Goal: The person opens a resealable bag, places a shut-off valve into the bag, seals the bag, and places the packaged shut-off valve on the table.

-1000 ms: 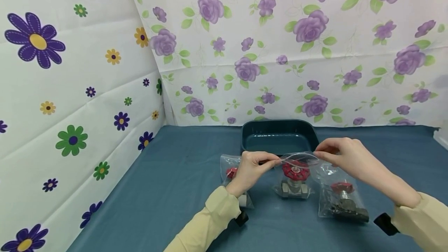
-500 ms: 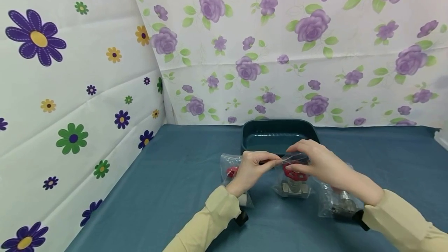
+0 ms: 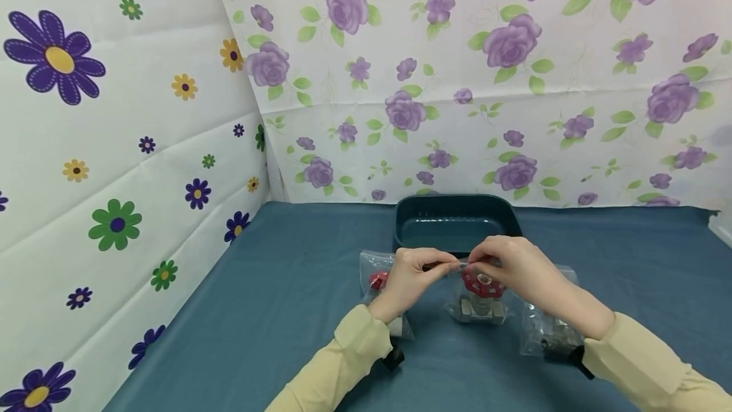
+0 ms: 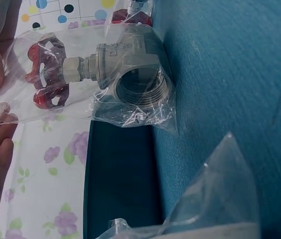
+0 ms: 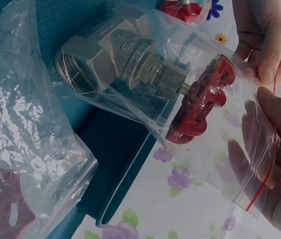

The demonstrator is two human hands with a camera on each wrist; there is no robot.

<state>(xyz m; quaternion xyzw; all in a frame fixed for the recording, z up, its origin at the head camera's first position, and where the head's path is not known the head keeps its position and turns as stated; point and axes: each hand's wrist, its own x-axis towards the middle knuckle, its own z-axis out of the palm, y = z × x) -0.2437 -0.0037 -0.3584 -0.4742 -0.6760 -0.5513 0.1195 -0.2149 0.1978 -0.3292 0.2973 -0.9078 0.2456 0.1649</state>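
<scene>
A metal gate valve with a red handwheel stands upright inside a clear zip bag in the middle of the table. At the bag's top left end, my left hand pinches the opening between thumb and finger. Close beside it, my right hand pinches the same top edge with thumb and forefinger. A red zip line runs along that edge in the right wrist view. In the left wrist view the valve's threaded mouth faces the camera.
A dark teal tray lies behind the bag. Another bagged red-wheel valve is partly hidden behind my left hand. A third bagged valve lies under my right forearm. Floral cloths hang at the back and left.
My right hand has moved left from the bag's right end to beside my left hand and now pinches the edge there. The bag's mouth, spread before, looks narrow now. The left hand stays put.
</scene>
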